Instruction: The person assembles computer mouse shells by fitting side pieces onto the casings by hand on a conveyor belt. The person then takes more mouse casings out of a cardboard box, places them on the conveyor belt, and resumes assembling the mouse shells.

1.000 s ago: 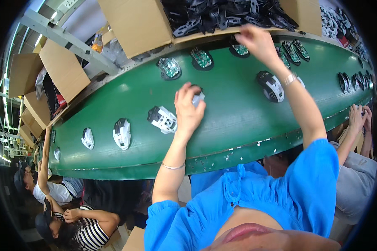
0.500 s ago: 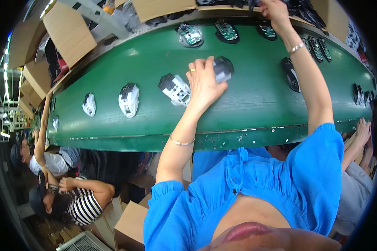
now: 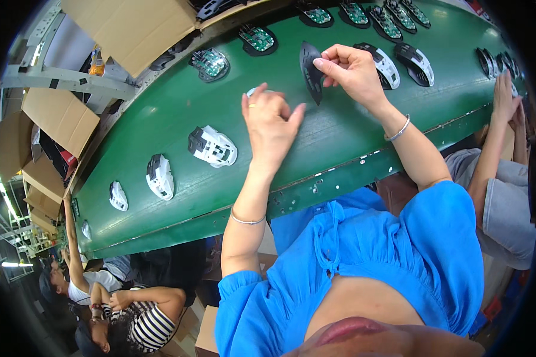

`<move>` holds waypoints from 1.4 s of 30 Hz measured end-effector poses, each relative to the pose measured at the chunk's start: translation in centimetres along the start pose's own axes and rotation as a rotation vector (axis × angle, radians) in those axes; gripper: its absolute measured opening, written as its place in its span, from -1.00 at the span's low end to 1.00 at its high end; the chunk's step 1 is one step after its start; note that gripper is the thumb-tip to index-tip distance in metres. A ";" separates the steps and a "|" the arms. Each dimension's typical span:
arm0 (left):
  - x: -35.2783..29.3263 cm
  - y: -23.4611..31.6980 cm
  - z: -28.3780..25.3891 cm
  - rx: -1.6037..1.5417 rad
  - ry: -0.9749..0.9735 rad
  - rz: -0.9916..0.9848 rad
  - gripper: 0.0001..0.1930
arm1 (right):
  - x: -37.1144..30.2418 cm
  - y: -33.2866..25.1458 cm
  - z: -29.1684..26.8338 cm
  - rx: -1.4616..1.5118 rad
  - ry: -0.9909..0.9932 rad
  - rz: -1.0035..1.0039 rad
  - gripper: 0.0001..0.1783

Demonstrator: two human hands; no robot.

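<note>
My right hand (image 3: 351,70) pinches a black mouse base shell (image 3: 310,71) and holds it on edge above the green conveyor belt (image 3: 339,137). My left hand (image 3: 271,122) hovers just left of it, fingers curled around a small white part (image 3: 253,91) that is mostly hidden. A white and black assembled mouse (image 3: 212,146) lies on the belt to the left of my left hand. Two more mice with white tops (image 3: 385,64) (image 3: 415,62) lie just past my right hand.
Open mouse bases with green circuit boards (image 3: 209,62) (image 3: 257,38) run along the belt's far edge. More white mice (image 3: 160,176) (image 3: 118,196) lie further left. Cardboard boxes (image 3: 131,30) stand behind the belt. Another person's arm (image 3: 497,137) reaches in at right; people sit at lower left.
My right hand has come back from the far edge of the belt with a black shell in it. My left hand has lifted off the mouse on the belt with a small white part.
</note>
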State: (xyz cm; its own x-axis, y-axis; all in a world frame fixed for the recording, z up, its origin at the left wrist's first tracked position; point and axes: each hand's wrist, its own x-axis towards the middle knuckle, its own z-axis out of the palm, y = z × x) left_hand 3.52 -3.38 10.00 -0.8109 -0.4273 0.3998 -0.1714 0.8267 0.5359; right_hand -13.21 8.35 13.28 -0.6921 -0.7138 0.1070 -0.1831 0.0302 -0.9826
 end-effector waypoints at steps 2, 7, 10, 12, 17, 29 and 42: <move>0.2 0.7 -0.8 -0.111 0.157 -0.180 -0.56 | -0.2 0.1 -0.2 -0.057 -0.006 -0.010 -0.77; 0.4 1.0 -2.2 0.422 -0.112 -0.509 -0.12 | -0.9 -0.6 0.3 -0.051 -0.009 -0.021 -0.79; 0.0 0.2 -3.3 0.344 -0.195 -0.555 -0.20 | -1.3 -0.3 0.6 -0.022 0.002 -0.036 -0.81; -0.3 -0.1 -3.6 0.329 -0.163 -0.499 -0.27 | -1.6 -0.8 0.8 0.014 -0.006 -0.004 -0.82; 0.4 -0.2 -3.4 -0.472 0.119 -0.499 -0.47 | -2.7 -2.3 2.2 0.262 -0.153 0.108 -0.82; 0.0 1.2 -1.8 -1.187 0.047 -0.661 -0.53 | -2.9 -2.8 4.6 0.197 -0.182 -0.007 -0.84; -0.5 2.1 -2.1 -0.692 0.058 -0.479 -0.35 | -2.9 -2.8 4.0 0.109 -0.234 0.120 -0.81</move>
State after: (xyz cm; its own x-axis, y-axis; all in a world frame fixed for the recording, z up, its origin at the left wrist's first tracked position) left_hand 4.72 -2.24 12.48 -0.7048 -0.7083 0.0405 -0.0928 0.1486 0.9845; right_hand -7.92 7.51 15.07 -0.5216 -0.8524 -0.0366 -0.0244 0.0578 -0.9980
